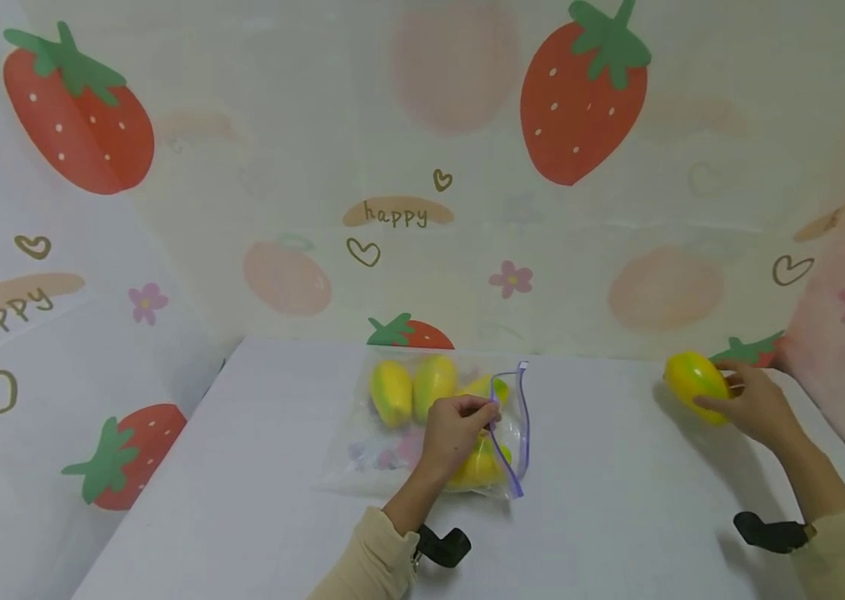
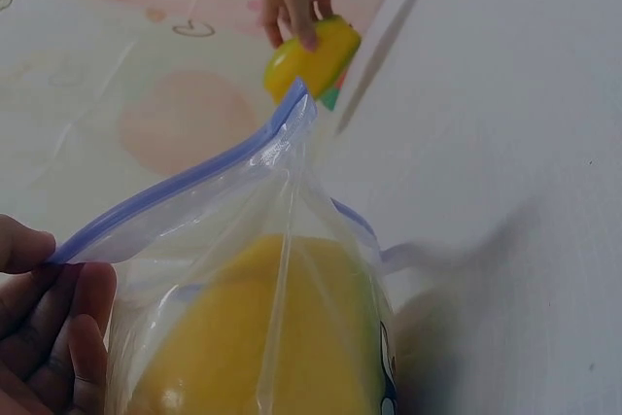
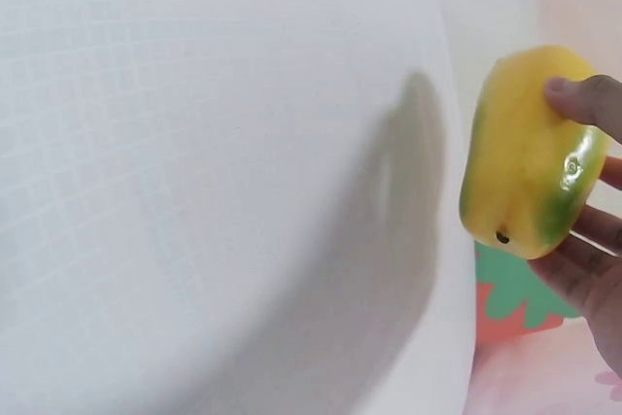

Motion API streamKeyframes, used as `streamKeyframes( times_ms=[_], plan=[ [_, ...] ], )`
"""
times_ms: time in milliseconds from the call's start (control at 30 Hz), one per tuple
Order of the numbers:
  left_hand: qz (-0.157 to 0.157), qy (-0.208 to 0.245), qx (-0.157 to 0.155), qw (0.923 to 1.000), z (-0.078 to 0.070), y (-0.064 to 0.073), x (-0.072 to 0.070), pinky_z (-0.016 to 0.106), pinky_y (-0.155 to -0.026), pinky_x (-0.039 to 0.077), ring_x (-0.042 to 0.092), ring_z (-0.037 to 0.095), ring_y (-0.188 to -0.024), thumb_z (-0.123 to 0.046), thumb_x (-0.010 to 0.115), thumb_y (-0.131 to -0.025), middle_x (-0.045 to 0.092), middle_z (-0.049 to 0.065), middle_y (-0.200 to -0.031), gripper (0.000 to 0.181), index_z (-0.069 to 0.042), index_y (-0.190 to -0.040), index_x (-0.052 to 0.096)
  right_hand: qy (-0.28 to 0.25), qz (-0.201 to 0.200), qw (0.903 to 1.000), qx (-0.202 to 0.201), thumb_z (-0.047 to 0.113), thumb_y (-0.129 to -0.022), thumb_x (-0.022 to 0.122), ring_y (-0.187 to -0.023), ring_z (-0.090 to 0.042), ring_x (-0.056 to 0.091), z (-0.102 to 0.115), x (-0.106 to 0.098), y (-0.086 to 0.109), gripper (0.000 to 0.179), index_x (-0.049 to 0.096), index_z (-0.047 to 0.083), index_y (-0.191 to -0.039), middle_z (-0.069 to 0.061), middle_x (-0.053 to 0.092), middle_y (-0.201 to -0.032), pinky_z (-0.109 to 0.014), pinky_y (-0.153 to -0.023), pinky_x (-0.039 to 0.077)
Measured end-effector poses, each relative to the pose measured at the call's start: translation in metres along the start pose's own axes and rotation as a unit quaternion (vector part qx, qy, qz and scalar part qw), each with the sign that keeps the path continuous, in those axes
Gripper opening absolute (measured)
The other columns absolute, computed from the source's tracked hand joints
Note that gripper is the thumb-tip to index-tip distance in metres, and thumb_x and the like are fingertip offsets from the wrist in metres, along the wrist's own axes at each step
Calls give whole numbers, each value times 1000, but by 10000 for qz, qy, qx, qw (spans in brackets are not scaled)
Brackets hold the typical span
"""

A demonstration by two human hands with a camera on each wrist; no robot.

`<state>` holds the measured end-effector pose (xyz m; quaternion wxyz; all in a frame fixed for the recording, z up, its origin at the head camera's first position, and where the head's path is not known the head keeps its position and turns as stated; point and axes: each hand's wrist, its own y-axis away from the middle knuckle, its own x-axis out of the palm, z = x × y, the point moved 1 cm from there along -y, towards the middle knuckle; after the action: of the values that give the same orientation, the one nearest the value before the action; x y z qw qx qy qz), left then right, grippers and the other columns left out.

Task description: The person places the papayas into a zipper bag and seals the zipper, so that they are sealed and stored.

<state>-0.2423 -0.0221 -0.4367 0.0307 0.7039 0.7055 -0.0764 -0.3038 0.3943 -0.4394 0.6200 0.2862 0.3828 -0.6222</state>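
Note:
On the table in the head view lies a clear zip bag with a purple zip edge. Several yellow-green fruits, smooth and shaped like papayas, show through its plastic. My left hand pinches one side of the mouth between thumb and fingers, and the left wrist view shows the purple strip held there. The mouth gapes. Off to the right, my right hand grips another yellow-green fruit above the table, thumb on one side and fingers on the other. This fruit has a small dark spot at one end.
A white cloth covers the table. Behind it stands a backdrop printed with strawberries, hearts and flowers, and similar printed panels rise at left and right. Dark straps sit at both wrists.

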Motion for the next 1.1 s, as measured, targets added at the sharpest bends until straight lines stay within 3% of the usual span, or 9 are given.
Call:
streamKeyframes(
  times_ms=[200, 467, 800, 1100],
  plan=[
    [-7, 13, -66, 10000, 1, 0, 1, 28, -73, 58, 62, 11, -73, -25, 69, -90, 73, 12, -85, 24, -2, -93, 77, -73, 17, 10000, -15, 34, -88, 72, -101, -52, 55, 7, 3, 10, 72, 41, -9, -136, -41, 51, -118, -52, -73, 56],
    [-2, -20, -101, 9999, 0, 0, 1, 29, -74, 58, 63, 12, -73, -25, 68, -91, 73, 10, -85, 24, -3, -93, 76, -228, -74, 9990, -376, 31, -86, 73, -104, -54, 56, 29, 4, 19, 70, 43, -10, -135, -39, 54, -119, -57, -78, 54],
    [-36, -11, -64, 10000, 0, 1, 2, 30, -74, 58, 63, 12, -74, -25, 69, -90, 73, 10, -84, 22, -4, -91, 77, -226, 31, 9982, -556, 32, -86, 74, -104, -50, 57, 51, 7, 22, 69, 45, -7, -134, -36, 53, -125, -56, -80, 54],
    [-29, -42, -50, 10000, -1, 1, 1, 28, -74, 58, 62, 11, -73, -24, 68, -90, 73, 10, -83, 22, -4, -91, 77, -337, -108, 9955, -878, 27, -85, 76, -99, -46, 61, 65, 11, 26, 64, 48, -6, -132, -33, 57, -118, -52, -77, 56]
  ],
)
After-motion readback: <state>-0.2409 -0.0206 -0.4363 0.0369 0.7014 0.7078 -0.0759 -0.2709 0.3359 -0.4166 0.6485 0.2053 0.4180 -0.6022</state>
